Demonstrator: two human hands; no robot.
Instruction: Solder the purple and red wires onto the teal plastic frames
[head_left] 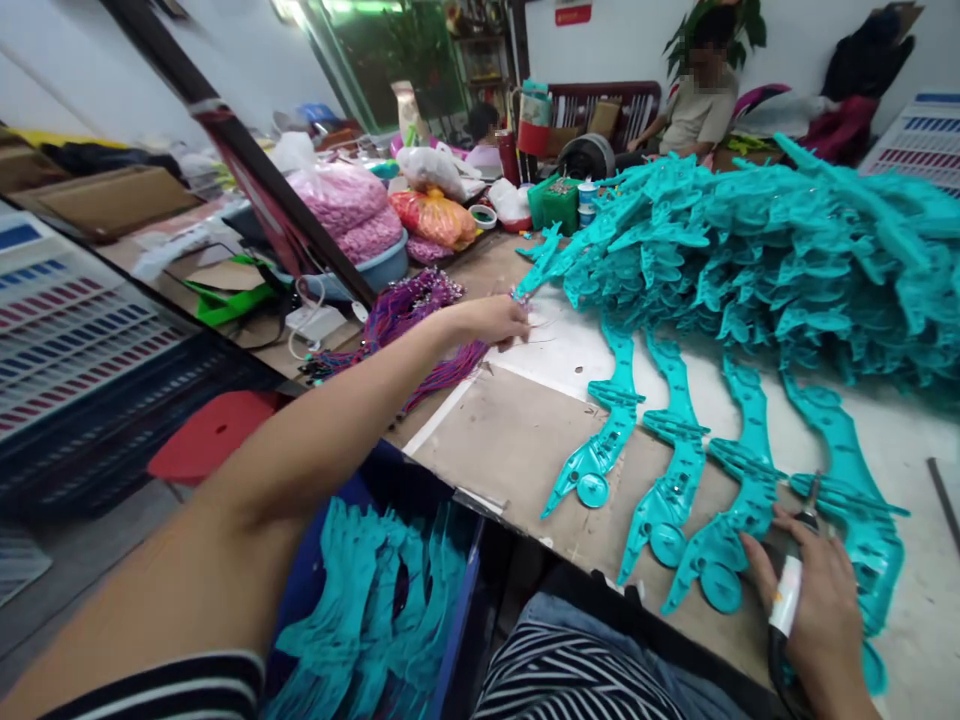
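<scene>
My left hand (501, 320) reaches far across the table, fingers curled and blurred. Thin wire-like strands show beside its fingertips, but what it grips is unclear. Beneath and beside that forearm lies a bundle of purple and dark wires (420, 310). A soldering iron (786, 595) with a white-and-black handle rests in my right hand (821, 590), tip pointing up and away. That hand is over the rightmost teal plastic part (840, 440). Three similar long teal parts, a left one (611, 420), a middle one (675, 440) and another (750, 430), lie in a row to its left.
A big heap of teal parts (787, 250) covers the table's back right. Below the table edge, a blue bin (469, 610) holds more teal parts. Bags of pink pieces (345, 200), a green container (555, 205) and a red stool (217, 435) stand left. A person (697, 110) sits behind.
</scene>
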